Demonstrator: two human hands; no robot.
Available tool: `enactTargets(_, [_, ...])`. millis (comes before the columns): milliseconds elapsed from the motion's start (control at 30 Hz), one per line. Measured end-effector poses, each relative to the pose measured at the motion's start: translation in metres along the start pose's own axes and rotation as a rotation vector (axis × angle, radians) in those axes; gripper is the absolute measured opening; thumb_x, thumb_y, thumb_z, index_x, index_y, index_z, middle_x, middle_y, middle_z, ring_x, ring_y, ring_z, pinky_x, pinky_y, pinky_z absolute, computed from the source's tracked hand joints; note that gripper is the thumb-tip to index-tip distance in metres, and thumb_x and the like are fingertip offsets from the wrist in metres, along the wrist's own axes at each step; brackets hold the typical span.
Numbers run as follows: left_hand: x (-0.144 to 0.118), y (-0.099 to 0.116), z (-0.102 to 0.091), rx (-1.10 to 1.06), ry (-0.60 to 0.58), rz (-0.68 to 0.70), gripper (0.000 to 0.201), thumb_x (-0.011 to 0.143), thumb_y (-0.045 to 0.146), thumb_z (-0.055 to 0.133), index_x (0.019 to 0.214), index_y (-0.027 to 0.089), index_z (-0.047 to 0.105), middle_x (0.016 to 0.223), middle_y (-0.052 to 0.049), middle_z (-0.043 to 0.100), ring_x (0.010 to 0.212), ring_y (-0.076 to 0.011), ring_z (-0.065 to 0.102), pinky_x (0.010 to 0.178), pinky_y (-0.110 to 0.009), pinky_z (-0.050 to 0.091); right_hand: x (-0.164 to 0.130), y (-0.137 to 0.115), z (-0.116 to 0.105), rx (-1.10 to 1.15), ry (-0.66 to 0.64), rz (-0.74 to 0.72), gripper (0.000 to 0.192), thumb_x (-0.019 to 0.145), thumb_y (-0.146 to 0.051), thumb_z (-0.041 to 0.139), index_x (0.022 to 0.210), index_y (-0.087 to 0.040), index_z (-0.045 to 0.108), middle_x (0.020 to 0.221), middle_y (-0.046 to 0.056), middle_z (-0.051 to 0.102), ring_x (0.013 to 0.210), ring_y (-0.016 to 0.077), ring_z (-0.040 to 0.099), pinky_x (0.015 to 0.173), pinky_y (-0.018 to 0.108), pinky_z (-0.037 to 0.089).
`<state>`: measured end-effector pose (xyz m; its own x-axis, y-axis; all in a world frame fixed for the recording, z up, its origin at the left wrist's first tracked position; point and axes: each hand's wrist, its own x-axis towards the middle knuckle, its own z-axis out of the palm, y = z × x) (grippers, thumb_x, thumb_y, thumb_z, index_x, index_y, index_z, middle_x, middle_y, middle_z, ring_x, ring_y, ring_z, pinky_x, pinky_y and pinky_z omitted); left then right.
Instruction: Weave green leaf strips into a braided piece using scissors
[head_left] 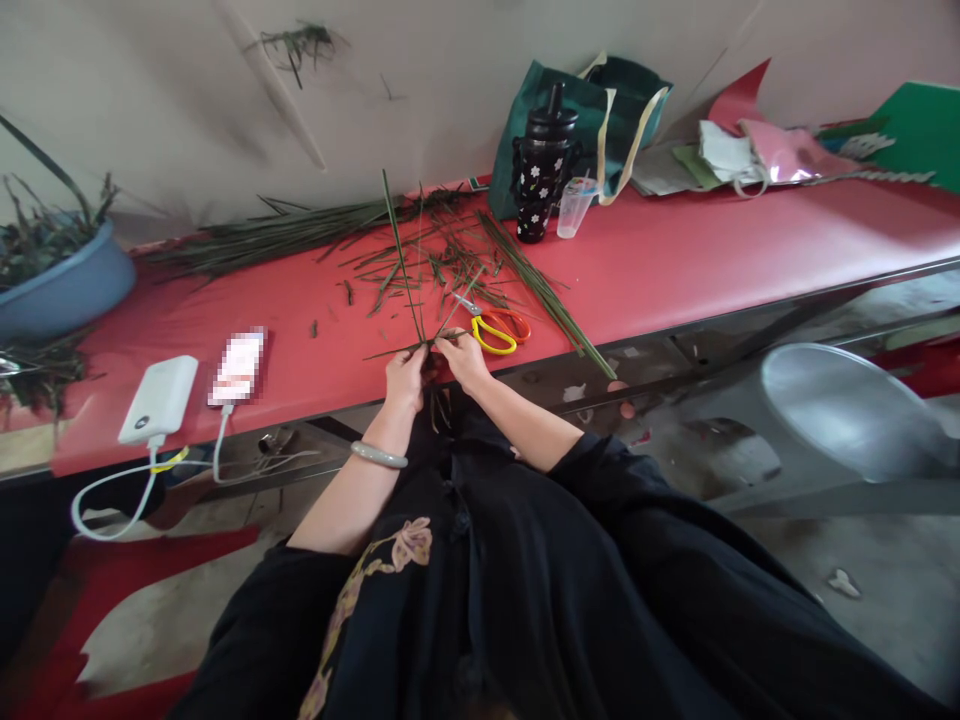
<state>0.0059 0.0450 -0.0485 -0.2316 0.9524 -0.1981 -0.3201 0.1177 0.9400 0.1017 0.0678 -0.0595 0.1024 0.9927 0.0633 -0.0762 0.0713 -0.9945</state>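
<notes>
Close to the table's front edge, my left hand (406, 378) pinches a small bunch of green leaf strips (405, 270) where they cross. Some strips fan upward and sideways, and a few pale ends hang below. My right hand (463, 358) is closed on the same bunch from the other side, its fingertips almost meeting the left ones. The exact knot or weave between the fingers is too small to make out. Just beyond my right hand lie scissors (495, 332) with one yellow and one orange handle, blades pointing left.
On the red table (712, 260) lie leaf scraps (457, 250), a long leaf bundle (285, 235) and cut strips (547, 290). A power bank (159, 398) is cabled to a phone (238, 368). A black tumbler (541, 170), plastic cup (575, 208), green bag (517, 130) and blue basin (67, 280) stand behind.
</notes>
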Motion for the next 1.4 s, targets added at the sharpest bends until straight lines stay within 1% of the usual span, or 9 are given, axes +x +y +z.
enactTargets(133, [0.0,0.0,0.0,0.027,0.018,0.012,0.023,0.062,0.03,0.065,0.076,0.013,0.055,0.063,0.0,0.059,0.059,-0.0124,0.058,0.05,-0.023,0.046,0.003,0.005,-0.001,-0.094,-0.002,-0.034,0.02,0.071,-0.031,0.054,0.081,-0.014,0.057,0.081,0.003,0.062,0.072,0.011,0.057,0.071,0.024,0.046])
enactTargets(333, [0.001,-0.001,0.0,0.058,0.046,0.001,0.021,0.06,0.028,0.065,0.071,0.013,0.055,0.062,0.001,0.057,0.057,-0.0113,0.056,0.055,-0.025,0.048,0.003,0.005,-0.003,-0.146,-0.097,-0.056,0.018,0.072,-0.029,0.054,0.082,-0.015,0.06,0.079,0.003,0.063,0.073,0.0123,0.059,0.072,0.024,0.046])
enactTargets(467, [0.0,-0.001,0.002,0.067,0.064,0.027,0.022,0.059,0.03,0.066,0.07,0.013,0.057,0.06,0.001,0.055,0.055,-0.0101,0.053,0.054,-0.025,0.048,0.0,0.004,-0.004,-0.167,-0.087,-0.108,0.02,0.072,-0.031,0.055,0.081,-0.014,0.061,0.085,0.005,0.063,0.082,0.0137,0.059,0.078,0.025,0.045])
enactTargets(700, [0.001,-0.005,0.0,0.064,0.068,0.063,0.025,0.06,0.033,0.066,0.07,0.013,0.057,0.059,0.002,0.055,0.053,-0.0104,0.054,0.054,-0.026,0.048,-0.007,0.0,-0.004,-0.173,-0.08,-0.111,0.024,0.073,-0.034,0.054,0.084,-0.014,0.062,0.086,0.005,0.062,0.082,0.0134,0.058,0.078,0.026,0.046])
enactTargets(800, [0.002,-0.006,0.0,0.055,0.077,0.063,0.021,0.061,0.03,0.065,0.069,0.013,0.055,0.059,0.001,0.056,0.053,-0.0106,0.054,0.055,-0.026,0.048,-0.01,0.002,-0.005,-0.163,-0.15,-0.267,0.022,0.073,-0.023,0.053,0.09,-0.014,0.063,0.094,0.006,0.06,0.089,0.0135,0.057,0.085,0.025,0.044])
enactTargets(900, [0.002,-0.006,-0.001,0.046,0.072,0.047,0.018,0.062,0.028,0.063,0.071,0.014,0.055,0.061,0.0,0.057,0.055,-0.0117,0.055,0.055,-0.027,0.049,-0.009,0.005,-0.008,-0.2,-0.229,-0.385,0.034,0.073,-0.009,0.042,0.101,-0.016,0.062,0.101,0.006,0.059,0.098,0.0123,0.055,0.091,0.026,0.041])
enactTargets(1100, [0.0,-0.002,-0.003,0.076,-0.005,-0.001,0.019,0.063,0.026,0.062,0.076,0.013,0.059,0.06,0.0,0.057,0.053,-0.0106,0.055,0.055,-0.027,0.049,0.004,-0.001,-0.022,-0.433,-0.352,-0.412,0.028,0.079,-0.013,0.042,0.096,-0.019,0.064,0.096,0.005,0.062,0.091,0.0137,0.056,0.087,0.027,0.042])
enactTargets(1267, [0.0,-0.001,-0.003,0.092,-0.057,-0.032,0.02,0.061,0.027,0.065,0.071,0.011,0.058,0.058,-0.001,0.058,0.048,-0.0104,0.054,0.049,-0.024,0.047,0.013,-0.016,-0.033,-0.616,-0.46,-0.487,0.025,0.078,-0.014,0.046,0.093,-0.02,0.065,0.093,0.004,0.064,0.088,0.0152,0.056,0.083,0.027,0.041])
enactTargets(1400, [0.001,-0.001,-0.005,0.089,-0.098,-0.043,0.02,0.06,0.026,0.065,0.073,0.01,0.06,0.061,-0.003,0.06,0.051,-0.0124,0.057,0.049,-0.024,0.046,0.018,-0.022,-0.032,-0.695,-0.48,-0.449,0.021,0.078,-0.016,0.049,0.091,-0.02,0.065,0.09,0.002,0.065,0.085,0.0149,0.057,0.079,0.026,0.042])
